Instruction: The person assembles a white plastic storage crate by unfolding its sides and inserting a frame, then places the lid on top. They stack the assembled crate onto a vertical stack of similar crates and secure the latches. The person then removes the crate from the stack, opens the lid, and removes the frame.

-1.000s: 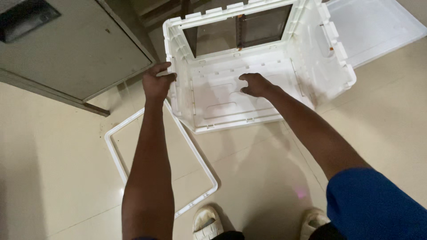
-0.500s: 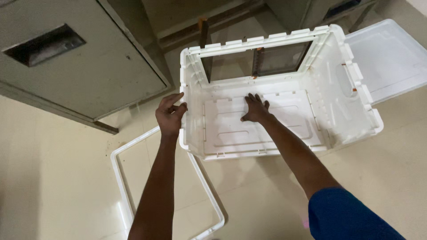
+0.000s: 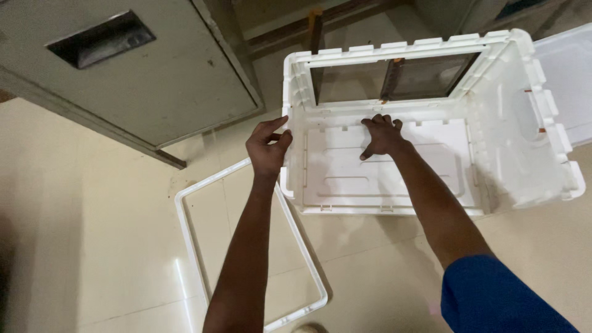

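Beige tile floor | white crate on its side by grey cabinet | your left hand fingers clamp its edge | right hand fingers splayed flat on inner panel | step: seating panel; next wants firm even press | white frame on floor.

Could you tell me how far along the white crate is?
Done: the crate stands with its walls up. In hand: the left hand grips the left wall's rim and the right hand presses on the floor panel. Left: the white frame lies apart on the floor.
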